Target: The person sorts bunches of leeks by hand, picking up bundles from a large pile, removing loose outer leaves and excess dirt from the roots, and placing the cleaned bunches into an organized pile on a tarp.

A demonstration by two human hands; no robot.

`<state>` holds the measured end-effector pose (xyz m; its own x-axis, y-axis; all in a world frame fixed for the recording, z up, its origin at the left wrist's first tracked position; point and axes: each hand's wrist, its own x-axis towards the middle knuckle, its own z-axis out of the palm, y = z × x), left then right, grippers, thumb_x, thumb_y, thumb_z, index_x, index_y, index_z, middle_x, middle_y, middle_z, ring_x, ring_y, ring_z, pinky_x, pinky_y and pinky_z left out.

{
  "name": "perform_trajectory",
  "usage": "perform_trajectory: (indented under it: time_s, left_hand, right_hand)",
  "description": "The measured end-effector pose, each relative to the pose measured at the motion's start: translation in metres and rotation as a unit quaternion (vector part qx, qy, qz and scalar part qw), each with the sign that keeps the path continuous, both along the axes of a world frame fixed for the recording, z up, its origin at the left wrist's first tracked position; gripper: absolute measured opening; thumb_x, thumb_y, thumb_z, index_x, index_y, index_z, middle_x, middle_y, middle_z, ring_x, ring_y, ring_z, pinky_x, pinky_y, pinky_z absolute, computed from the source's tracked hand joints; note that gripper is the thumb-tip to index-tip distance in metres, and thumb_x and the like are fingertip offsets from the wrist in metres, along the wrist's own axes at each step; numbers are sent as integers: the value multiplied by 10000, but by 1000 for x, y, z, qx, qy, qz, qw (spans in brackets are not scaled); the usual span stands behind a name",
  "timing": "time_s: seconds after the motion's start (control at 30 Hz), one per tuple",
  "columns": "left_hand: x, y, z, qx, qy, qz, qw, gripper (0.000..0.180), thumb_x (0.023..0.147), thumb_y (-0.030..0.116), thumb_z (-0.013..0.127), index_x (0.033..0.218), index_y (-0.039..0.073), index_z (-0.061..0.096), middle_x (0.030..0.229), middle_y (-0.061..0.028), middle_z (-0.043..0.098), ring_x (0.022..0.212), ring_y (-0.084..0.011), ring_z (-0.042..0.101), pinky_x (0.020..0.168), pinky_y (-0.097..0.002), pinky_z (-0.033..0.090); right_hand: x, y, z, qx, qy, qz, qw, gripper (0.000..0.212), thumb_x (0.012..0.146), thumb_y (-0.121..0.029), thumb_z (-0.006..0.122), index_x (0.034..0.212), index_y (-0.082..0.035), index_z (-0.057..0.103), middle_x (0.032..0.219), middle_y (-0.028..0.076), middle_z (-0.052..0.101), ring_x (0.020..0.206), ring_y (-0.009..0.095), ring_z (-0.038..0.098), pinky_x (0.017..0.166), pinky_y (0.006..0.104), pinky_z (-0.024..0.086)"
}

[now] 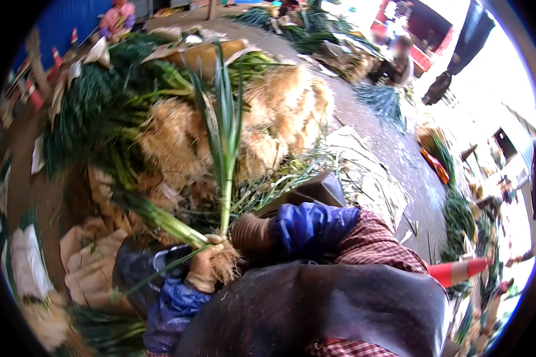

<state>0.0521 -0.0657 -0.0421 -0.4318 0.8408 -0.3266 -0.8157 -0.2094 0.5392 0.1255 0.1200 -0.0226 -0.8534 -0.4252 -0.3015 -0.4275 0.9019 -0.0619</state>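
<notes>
My left hand point(201, 272), in a tan glove with a blue sleeve cover, is closed around the hairy root end point(227, 262) of a leek point(225, 149), whose green leaves point away from me. A second leek stalk point(158, 218) slants off to the left from the same grip. My right hand point(250, 235), gloved the same way, is closed against the white stem just above the roots. Both hands are over my dark apron point(315, 309).
A big pile of leeks with straw-coloured roots point(280, 113) and green tops point(89, 113) lies ahead. Tan sacks point(89, 262) sit at the left. An orange cone point(458, 271) lies at the right. One person crouches far right point(399, 59), and another point(118, 18) is at the top left.
</notes>
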Motion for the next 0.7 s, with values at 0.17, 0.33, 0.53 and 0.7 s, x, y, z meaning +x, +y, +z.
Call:
perform_trajectory:
  time_s: [0.17, 0.33, 0.53, 0.7]
  left_hand:
    - [-10, -4, 14, 39, -14, 72, 997, 203, 791, -84, 561, 948, 41, 593, 920, -89, 589, 825, -183, 597, 768, -296, 538]
    - [2, 9, 19, -72, 169, 48, 982, 195, 767, -120, 574, 913, 4, 611, 895, -114, 643, 803, -214, 644, 756, -340, 558]
    - [1, 16, 1, -77, 309, 84, 944, 159, 778, -88, 600, 901, 9, 628, 851, -87, 649, 760, -199, 642, 687, -319, 553]
    - [-4, 10, -23, -83, 299, 85, 947, 126, 768, -50, 605, 877, 9, 626, 830, -92, 642, 716, -193, 625, 661, -310, 528]
  right_hand:
    - [15, 33, -41, -3, -147, -41, 988, 392, 845, -463, 550, 916, -112, 712, 927, 148, 680, 877, 290, 662, 652, 434, 532]
    - [-6, 43, 94, -303, 110, -386, 864, 333, 838, -389, 660, 946, -76, 697, 817, 149, 686, 733, 287, 665, 667, 399, 541]
    - [-68, 44, 85, -294, 117, -453, 834, 371, 842, -388, 621, 969, -49, 701, 809, 142, 685, 709, 257, 657, 688, 385, 530]
    - [-67, 38, 101, -204, 77, -485, 847, 475, 845, -527, 572, 909, -81, 723, 711, 138, 661, 693, 288, 660, 669, 384, 519]
